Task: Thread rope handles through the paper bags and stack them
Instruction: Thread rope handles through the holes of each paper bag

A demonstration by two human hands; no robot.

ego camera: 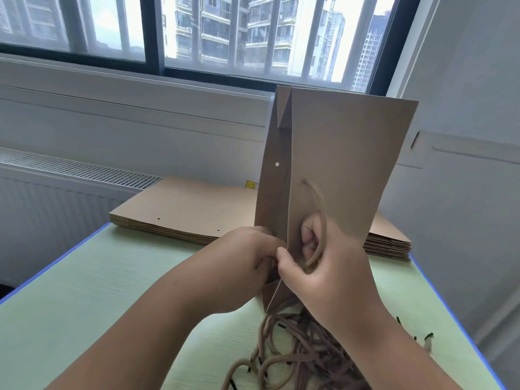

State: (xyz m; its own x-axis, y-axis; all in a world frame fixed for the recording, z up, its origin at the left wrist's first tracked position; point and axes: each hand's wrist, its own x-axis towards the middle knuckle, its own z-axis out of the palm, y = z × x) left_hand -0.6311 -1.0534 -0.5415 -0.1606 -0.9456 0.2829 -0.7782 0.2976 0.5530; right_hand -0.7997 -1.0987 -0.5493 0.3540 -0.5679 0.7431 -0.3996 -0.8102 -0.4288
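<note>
Paper bag (337,153) is being held upright by the table's (84,291) near edge, left hand (247,257) pinching its folded side, right hand (329,266) curling fingers round the threaded rope handle (319,209).

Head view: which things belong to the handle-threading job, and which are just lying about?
Job: paper bag, held upright by the left hand and right hand; rope handle through its hole; flat bag stack; loose rope pile.
Lying about: yellow label behind the stack; radiator grille; window.
</note>
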